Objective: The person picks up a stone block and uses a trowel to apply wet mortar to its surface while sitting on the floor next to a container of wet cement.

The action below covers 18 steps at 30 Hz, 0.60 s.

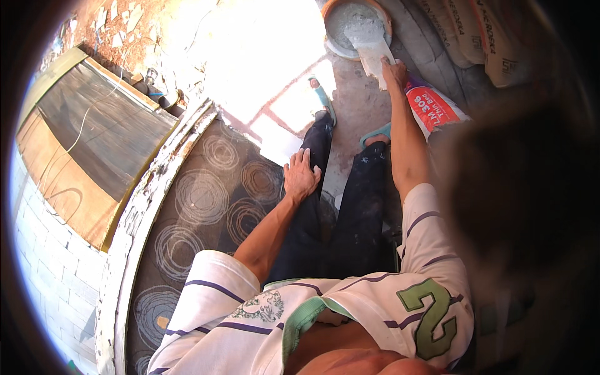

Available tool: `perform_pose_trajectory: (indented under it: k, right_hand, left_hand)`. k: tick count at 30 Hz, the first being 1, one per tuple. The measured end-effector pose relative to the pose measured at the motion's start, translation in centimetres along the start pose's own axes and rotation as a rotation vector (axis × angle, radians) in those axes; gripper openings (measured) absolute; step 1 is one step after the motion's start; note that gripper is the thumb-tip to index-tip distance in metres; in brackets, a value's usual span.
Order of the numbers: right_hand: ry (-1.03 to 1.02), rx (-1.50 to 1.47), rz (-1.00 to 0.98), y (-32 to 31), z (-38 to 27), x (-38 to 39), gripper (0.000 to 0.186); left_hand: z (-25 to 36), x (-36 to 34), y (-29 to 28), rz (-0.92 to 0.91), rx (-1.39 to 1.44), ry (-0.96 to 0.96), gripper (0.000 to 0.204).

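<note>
In my right hand [394, 72] is a flat, pale piece like a board or scraper [373, 61], with the fingers closed round its near end. Its far end reaches over the rim of a round basin [329, 39] and touches grey wet mix, like mortar [357, 25], inside. My left hand [301, 176] lies on my left knee, palm down, fingers stretched out and holding nothing. The basin stands on the ground ahead, beyond my feet in turquoise sandals [375, 135].
A red and white bag [431, 111] lies beside my right forearm, with brown sacks [494, 44] farther back. A circle-patterned surface [200, 194] and a pale ledge [134, 231] run along the left. A dark blurred shape [519, 187] covers the right side. Ahead, ground is overexposed.
</note>
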State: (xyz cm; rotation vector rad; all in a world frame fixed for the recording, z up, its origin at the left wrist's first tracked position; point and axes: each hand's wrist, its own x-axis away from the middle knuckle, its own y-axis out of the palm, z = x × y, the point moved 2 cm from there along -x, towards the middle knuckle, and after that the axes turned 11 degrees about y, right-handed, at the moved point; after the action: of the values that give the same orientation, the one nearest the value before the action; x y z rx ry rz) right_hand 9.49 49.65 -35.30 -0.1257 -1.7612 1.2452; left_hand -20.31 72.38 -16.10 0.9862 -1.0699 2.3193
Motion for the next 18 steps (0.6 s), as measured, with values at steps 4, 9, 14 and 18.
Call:
perform_pose_trajectory:
  k: [4,9,14,18]
  right_hand:
    - [-0.028,0.058,-0.041,-0.9,-4.1,1.1,0.061]
    - [0.031,0.038,0.009,-4.3,-4.1,2.5,0.056]
    - [-0.201,-0.006,0.148,-12.6,1.5,8.9,0.058]
    - [-0.215,-0.268,0.087,-23.7,9.0,17.5,0.050]
  left_hand:
    - [-0.3,0.2,0.0,-0.008,-0.016,-0.020,0.063]
    - [0.6,0.0,0.3,-0.014,-0.011,-0.017,0.063]
    - [1.0,0.2,0.8,-0.005,-0.030,-0.016,0.062]
    - [1.1,0.6,1.7,-0.001,-0.069,-0.030,0.063]
